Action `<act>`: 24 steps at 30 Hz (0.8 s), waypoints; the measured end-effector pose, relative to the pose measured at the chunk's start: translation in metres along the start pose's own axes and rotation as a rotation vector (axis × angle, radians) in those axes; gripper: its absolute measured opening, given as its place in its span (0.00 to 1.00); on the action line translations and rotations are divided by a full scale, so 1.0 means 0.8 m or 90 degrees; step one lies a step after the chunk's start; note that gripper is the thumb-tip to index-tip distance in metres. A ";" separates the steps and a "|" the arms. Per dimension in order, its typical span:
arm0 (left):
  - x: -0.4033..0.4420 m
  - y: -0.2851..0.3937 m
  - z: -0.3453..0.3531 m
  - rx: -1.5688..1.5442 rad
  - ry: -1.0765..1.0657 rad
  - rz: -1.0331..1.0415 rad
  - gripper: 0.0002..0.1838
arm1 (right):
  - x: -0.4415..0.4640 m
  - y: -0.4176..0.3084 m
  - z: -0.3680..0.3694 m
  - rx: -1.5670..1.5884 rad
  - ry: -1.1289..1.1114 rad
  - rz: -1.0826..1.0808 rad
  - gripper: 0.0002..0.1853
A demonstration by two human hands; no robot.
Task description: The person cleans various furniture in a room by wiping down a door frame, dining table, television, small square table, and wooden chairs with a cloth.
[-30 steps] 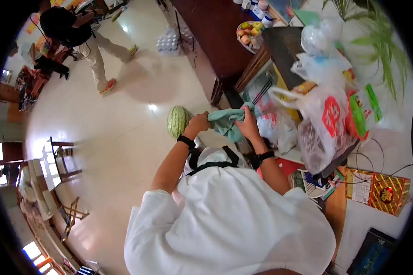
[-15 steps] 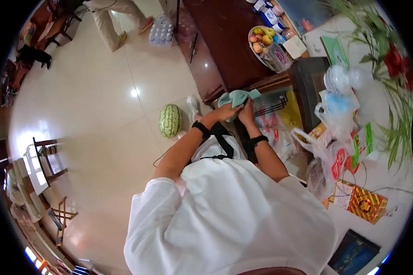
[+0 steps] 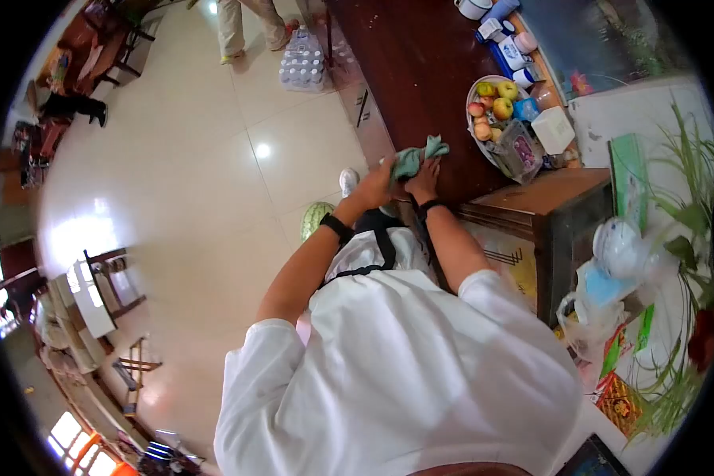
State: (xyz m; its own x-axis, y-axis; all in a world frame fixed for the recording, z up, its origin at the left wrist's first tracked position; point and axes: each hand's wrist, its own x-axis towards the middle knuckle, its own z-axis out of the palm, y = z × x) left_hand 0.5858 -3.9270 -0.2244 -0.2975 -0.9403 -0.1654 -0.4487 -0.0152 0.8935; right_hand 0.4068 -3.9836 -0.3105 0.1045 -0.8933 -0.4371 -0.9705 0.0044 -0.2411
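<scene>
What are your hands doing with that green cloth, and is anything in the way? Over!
Left hand and right hand at cloth, grips unclear. Cloth bunched, by table edge. Fruit to the right, apart from cloth.

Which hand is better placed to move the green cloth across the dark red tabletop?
Probably the right hand: it is closer to the tabletop than the left hand, though both are at the cloth.

cloth (image 3: 407,163) is coloured grey-green | watermelon (image 3: 315,220) is streaked in light and dark green | shirt (image 3: 404,373) plain white | wristbands (image 3: 337,228) black | tabletop (image 3: 412,71) dark red-brown
</scene>
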 end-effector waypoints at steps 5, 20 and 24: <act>0.089 0.012 -0.068 0.186 0.166 0.020 0.36 | 0.114 -0.071 -0.086 0.008 -0.084 0.066 0.62; 0.197 -0.062 -0.019 0.296 0.075 0.261 0.19 | 0.061 0.052 -0.066 0.356 0.068 -0.150 0.26; 0.230 -0.022 -0.019 0.234 -0.202 0.129 0.18 | 0.071 0.065 -0.071 0.422 0.058 -0.083 0.28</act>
State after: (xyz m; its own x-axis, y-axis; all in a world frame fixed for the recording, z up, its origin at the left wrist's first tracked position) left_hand 0.5519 -4.1049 -0.2637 -0.6245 -0.7614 -0.1739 -0.6049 0.3306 0.7244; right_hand 0.3499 -4.0592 -0.2986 0.1649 -0.9393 -0.3008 -0.6104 0.1424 -0.7792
